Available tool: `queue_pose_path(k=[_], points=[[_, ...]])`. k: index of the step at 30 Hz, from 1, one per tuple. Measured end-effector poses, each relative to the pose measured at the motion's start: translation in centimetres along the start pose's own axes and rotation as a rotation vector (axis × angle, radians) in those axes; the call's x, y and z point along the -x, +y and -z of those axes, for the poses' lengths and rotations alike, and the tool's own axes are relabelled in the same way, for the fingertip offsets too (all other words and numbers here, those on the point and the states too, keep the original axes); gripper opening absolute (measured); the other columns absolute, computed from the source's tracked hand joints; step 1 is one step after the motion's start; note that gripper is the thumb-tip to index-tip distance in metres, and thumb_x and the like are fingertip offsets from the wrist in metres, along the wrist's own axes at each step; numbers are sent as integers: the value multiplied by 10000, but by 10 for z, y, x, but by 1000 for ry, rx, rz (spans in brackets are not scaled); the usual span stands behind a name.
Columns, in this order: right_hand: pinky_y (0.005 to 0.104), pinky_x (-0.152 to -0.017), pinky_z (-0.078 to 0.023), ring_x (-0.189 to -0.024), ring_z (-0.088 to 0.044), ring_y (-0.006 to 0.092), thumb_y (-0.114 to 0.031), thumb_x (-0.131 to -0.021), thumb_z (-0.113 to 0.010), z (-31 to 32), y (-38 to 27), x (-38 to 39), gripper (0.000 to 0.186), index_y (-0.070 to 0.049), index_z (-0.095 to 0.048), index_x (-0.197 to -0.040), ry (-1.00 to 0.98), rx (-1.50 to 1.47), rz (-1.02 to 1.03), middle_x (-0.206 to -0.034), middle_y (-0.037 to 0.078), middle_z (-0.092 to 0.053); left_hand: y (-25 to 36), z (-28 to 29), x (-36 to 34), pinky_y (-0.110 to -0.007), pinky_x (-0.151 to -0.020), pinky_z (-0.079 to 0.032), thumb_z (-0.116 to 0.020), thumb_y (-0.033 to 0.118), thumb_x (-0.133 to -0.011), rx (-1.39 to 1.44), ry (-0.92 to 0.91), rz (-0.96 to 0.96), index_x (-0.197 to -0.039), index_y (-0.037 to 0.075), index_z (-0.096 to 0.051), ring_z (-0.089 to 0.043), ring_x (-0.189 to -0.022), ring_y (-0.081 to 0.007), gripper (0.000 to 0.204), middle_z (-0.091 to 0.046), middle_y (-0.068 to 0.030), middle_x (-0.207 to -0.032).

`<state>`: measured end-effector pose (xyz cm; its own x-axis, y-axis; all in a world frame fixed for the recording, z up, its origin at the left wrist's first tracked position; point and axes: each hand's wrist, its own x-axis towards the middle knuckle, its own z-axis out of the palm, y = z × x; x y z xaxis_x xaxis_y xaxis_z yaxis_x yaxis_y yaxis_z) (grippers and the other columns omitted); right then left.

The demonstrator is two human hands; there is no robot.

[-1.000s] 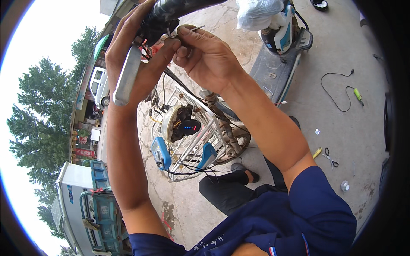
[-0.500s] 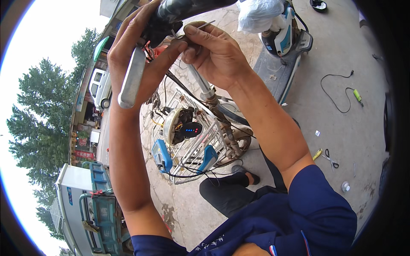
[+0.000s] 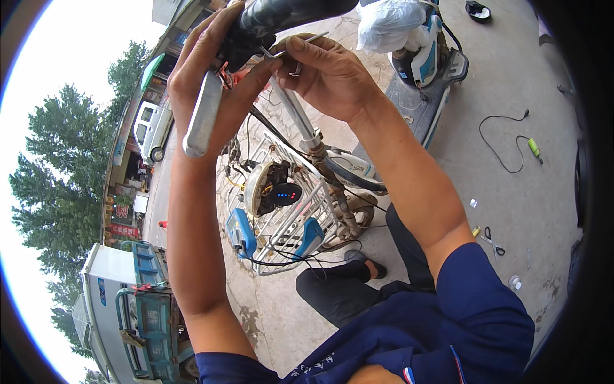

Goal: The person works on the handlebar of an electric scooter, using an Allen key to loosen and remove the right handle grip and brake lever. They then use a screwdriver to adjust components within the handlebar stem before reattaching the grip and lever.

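Observation:
At the top, my left hand point(image 3: 195, 73) is wrapped round the black handlebar point(image 3: 291, 14) by its grip and lever housing, the thumb stretched toward my other hand. A silver brake lever point(image 3: 203, 118) sticks out below this hand, along the wrist. My right hand point(image 3: 332, 73) pinches a thin L-shaped hex key point(image 3: 316, 36) between thumb and fingers; its bent end lies close to the underside of the black housing. Whether that tip sits in a screw is hidden. A metal stem point(image 3: 294, 109) runs down from the bar.
Below hangs an opened headlight point(image 3: 259, 189) with a lit display point(image 3: 285, 194), over a white wire basket point(image 3: 288, 246) with blue panels and loose cables. A second scooter point(image 3: 422, 96) stands at right. Scissors point(image 3: 491, 242) and a green-handled corded tool point(image 3: 535, 148) lie on the ground.
Both hands and the handlebar have shifted slightly right in the view. The right fingers have changed their pose around the hex key, which stays pinched.

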<state>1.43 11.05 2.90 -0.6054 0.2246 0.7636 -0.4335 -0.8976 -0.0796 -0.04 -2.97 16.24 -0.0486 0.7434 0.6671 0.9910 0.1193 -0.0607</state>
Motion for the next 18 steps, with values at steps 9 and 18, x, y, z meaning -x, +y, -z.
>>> queue_pose_path(k=[9,18], points=[[305,-745,-572,-821,-704,182,-137,-968,-675,7,9,-2,162,-14,-725,-1062,3,-75,7,-934,103,-742,7,-3,-2,-319,-897,-548,-867,73,-758,-63,34,-9,-1330,12,-594,-680,-1029,-167,637,-690,-98,-1142],[306,-720,-568,-831,-711,189,-202,-998,-635,-1,-6,4,217,-7,-710,-1056,70,54,-12,-924,118,-739,2,-4,-1,-316,-898,-545,-858,81,-770,-83,43,-34,-1324,14,-599,-690,-1012,-171,616,-702,-111,-1123]])
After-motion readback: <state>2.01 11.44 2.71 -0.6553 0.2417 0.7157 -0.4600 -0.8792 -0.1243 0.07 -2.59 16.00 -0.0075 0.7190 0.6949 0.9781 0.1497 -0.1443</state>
